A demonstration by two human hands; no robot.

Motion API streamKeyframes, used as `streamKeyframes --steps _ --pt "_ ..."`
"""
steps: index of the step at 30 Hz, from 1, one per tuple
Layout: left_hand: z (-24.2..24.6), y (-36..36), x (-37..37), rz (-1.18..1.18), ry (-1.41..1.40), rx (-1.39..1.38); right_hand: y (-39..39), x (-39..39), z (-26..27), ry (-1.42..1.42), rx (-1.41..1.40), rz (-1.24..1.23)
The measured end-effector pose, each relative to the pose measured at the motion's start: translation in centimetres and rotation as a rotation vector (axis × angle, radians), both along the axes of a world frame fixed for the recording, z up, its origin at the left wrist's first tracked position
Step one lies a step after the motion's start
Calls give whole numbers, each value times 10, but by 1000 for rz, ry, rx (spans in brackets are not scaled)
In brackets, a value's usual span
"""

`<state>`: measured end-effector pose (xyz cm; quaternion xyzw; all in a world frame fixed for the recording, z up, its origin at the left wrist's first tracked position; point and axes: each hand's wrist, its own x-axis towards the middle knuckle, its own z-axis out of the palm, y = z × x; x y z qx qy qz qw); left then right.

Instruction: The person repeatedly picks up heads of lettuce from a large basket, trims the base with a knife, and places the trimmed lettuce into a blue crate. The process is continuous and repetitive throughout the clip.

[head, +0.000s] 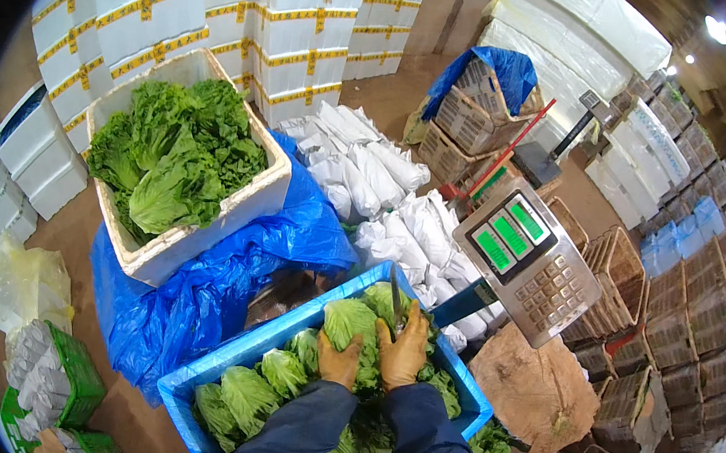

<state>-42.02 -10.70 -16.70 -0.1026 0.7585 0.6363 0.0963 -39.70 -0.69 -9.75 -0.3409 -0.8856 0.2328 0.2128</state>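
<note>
Both my hands wear tan-orange gloves and work inside a blue plastic crate (233,361) of lettuce heads. My left hand (340,360) grips the near side of a pale green lettuce head (349,322). On the other side of that head, my right hand (403,353) holds a knife (396,292), its dark blade pointing away from me. The knife's handle is mostly hidden by the fingers. More lettuce heads (249,396) lie in the crate's left part, and my sleeves cover some of the others.
A white foam box (235,229) heaped with leafy lettuce (177,151) stands on blue plastic sheeting (192,314). A digital scale display (526,265) rises beyond the crate's right side. White wrapped bundles (370,167) lie behind. Taped foam boxes (305,25) and plastic baskets (695,318) are stacked around.
</note>
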Motion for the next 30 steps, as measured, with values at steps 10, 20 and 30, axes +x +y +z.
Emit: streamKeyframes --steps 10,20,30 --pt "-99 25 -7 -32 54 383 13 5 -46 106 96 84" --pt "150 -113 -120 -613 -200 -461 40 227 86 132 -490 -80" --pt "54 22 -48 -1184 1281 -833 -123 594 68 -489 -483 -694"
